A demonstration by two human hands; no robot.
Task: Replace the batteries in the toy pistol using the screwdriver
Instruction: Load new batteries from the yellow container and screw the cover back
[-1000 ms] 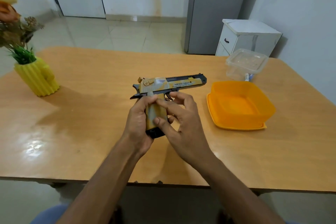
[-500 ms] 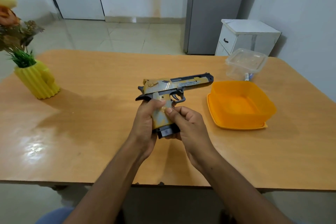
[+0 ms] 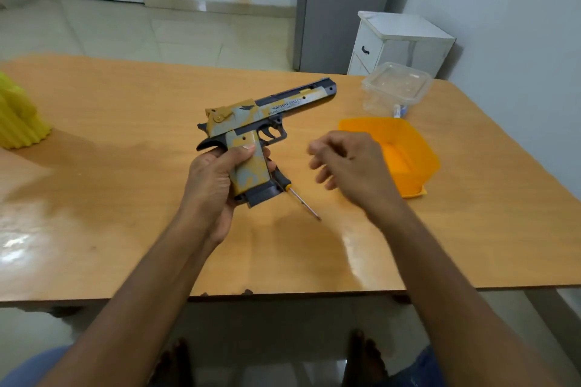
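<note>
The left hand [image 3: 217,179] grasps the grip of the yellow-and-grey camouflage plastic toy pistol [image 3: 261,122], thumb laid across the grip's side, the dark magazine base at the bottom nearest the person. The pistol's long axis runs from the hammer, just above the left hand, up and away to the right, so the muzzle points toward the far right corner of the bench [image 3: 125,198]. The right hand [image 3: 349,160] hovers just right of the pistol, fingers loosely curled, holding nothing; it is blurred. Between the two hands, partly hidden behind the grip, the thin metal-shafted screwdriver with a dark and yellow handle [image 3: 298,198] lies flat on the bench, tip pointing toward the person and to the right.

The bench is glossy orange-brown wood laminate. Beyond the right hand sits a square translucent orange plastic container [image 3: 405,148], then a clear plastic tub [image 3: 396,88]. Far left of the left hand stands a ribbed yellow vase [image 3: 19,122]. Behind are a white cabinet [image 3: 402,41], pale floor tiles and a grey panel.
</note>
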